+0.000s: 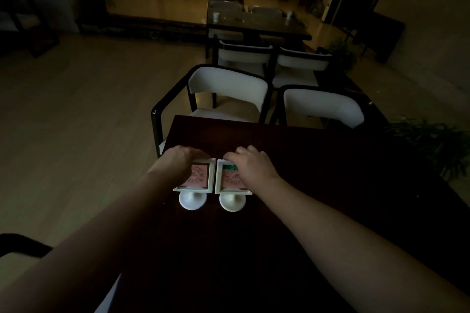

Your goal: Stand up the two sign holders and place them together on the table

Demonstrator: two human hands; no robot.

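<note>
Two white plastic sign holders, left (194,180) and right (232,181), lie flat side by side, bases near. Left hand (181,159) and right hand (250,162) each curl over a far top edge; grip unclear.

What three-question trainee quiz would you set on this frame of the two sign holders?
1. True or false: each of the two hands rests on a different sign holder.
2. Which holder's card shows a green patch near its top? A) left B) right C) neither
3. Fill in: the two holders' frames sit ____ on the dark table.

Key
1. True: the left hand is on the left sign holder, the right hand on the right sign holder.
2. B.
3. Side by side, near the left edge of the table, round white bases toward the person.
</note>
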